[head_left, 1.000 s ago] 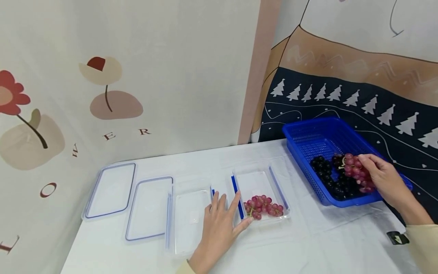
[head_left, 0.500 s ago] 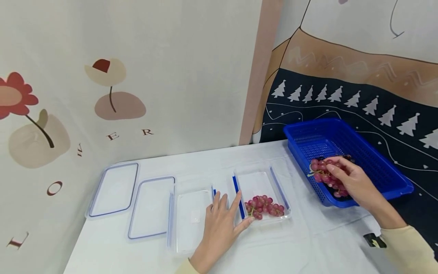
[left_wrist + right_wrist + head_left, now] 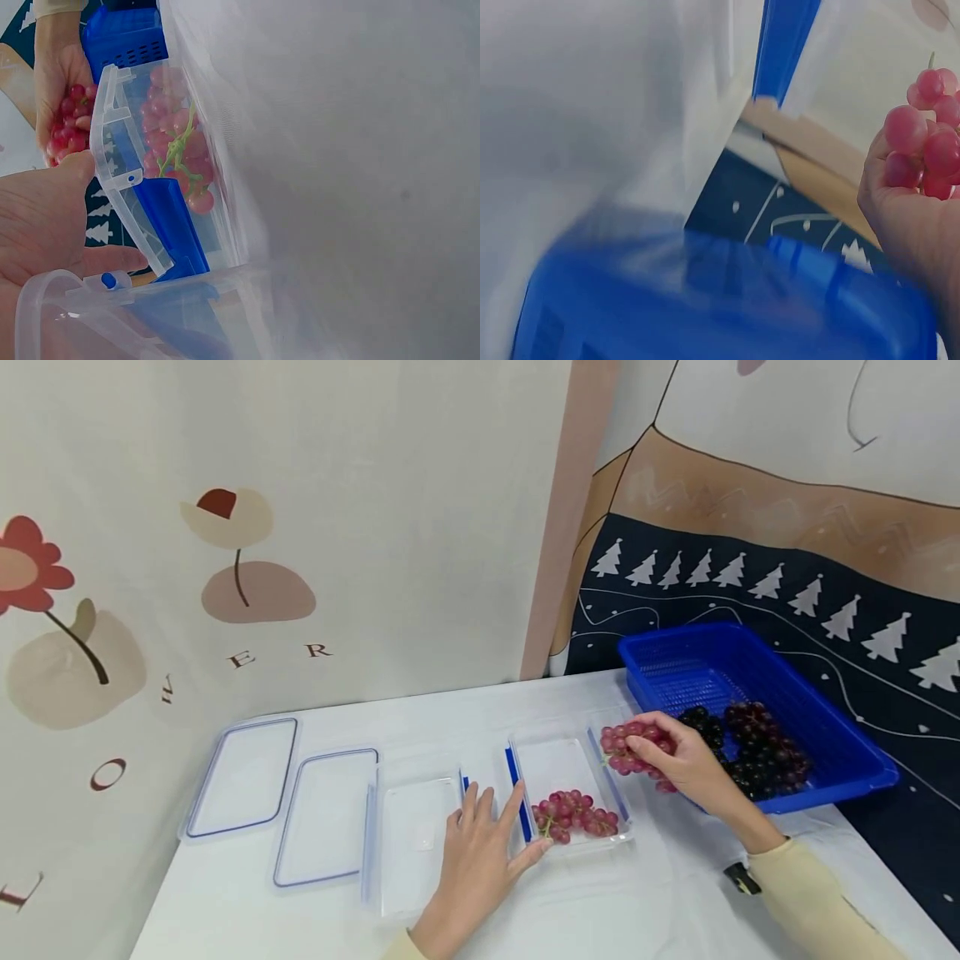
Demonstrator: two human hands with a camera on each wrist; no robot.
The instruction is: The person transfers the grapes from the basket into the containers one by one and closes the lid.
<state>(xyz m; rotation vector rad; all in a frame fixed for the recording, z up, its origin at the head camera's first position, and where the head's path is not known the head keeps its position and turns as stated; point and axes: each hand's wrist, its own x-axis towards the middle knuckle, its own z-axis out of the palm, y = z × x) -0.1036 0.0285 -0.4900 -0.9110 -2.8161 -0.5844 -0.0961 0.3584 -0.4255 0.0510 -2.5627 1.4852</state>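
Note:
My right hand (image 3: 686, 764) pinches a bunch of red grapes (image 3: 633, 750) in the air, just right of a clear container (image 3: 555, 752) with blue side flaps. Inside that container, at its near end, lies another bunch of red grapes (image 3: 573, 814). Spread and fairly straight, the fingers of my left hand (image 3: 480, 860) rest at the rims between this container and a second clear container (image 3: 416, 852) to its left. In the left wrist view the thumb touches the corner of the container with grapes (image 3: 112, 180). The right wrist view shows the lifted grapes (image 3: 930, 142) at its right edge.
A blue perforated basket (image 3: 675, 647) stands at the right of the white table, with black grapes (image 3: 750, 772) and dark red grapes (image 3: 757, 722) in it. Two clear lids with blue seals, one at far left (image 3: 243, 777) and one nearer (image 3: 326, 818), lie flat on the table.
My right hand has carried the red grapes leftward, out from over the blue basket to beside the right-hand container. The left hand has stayed in place.

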